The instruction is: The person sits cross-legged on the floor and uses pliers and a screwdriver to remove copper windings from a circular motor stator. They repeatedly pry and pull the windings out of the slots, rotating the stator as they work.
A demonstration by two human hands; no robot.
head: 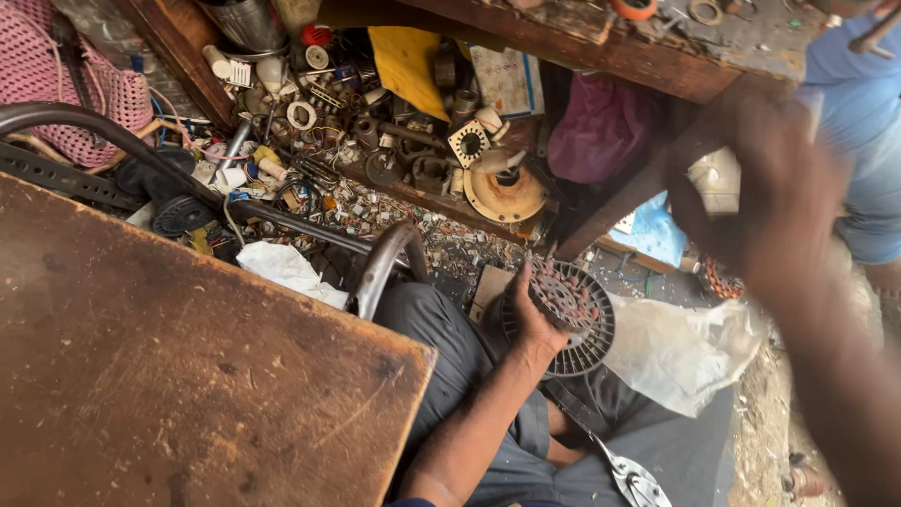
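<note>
My left hand (527,324) grips a round motor part (566,310): a dark ribbed disc with reddish copper windings on its face. I hold it over my lap, which is in grey trousers (450,329). My right hand (774,183) is raised to the right of it and blurred by motion. Its fingers point left toward a dark table leg, and whether it holds anything does not show. A small copper-wound coil (718,279) lies just below that hand.
A worn wooden board (188,357) fills the lower left. Behind it, a low shelf holds several metal parts, including an orange disc (507,194). A white plastic bag (680,352) lies right of my knee, with metal pliers (631,479) on my lap. A person in blue (859,103) stands at the upper right.
</note>
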